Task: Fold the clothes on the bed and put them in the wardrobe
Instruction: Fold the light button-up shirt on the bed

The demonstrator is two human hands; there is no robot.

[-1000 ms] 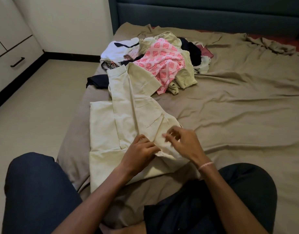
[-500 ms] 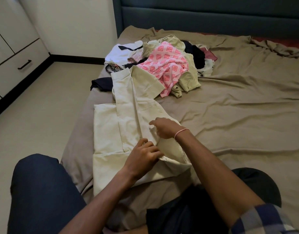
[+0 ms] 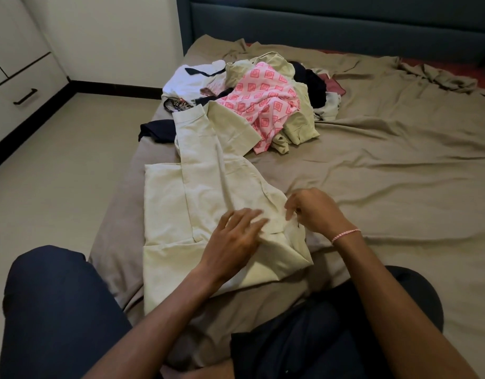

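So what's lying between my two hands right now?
Only a rumpled strip of the cream shirt lies between the left hand and the right hand, seen in the head view.

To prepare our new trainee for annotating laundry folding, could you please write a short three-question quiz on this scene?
1. True or false: the pink diamond-patterned garment lies atop the heap of unfolded clothes on the taupe bedsheet.
2. Which wrist wears the pink braided thread bracelet? A) left B) right
3. Fill the gap: the left hand, fingers spread, presses on the cream short-sleeved ____.
Key: 1 true; 2 B; 3 shirt.
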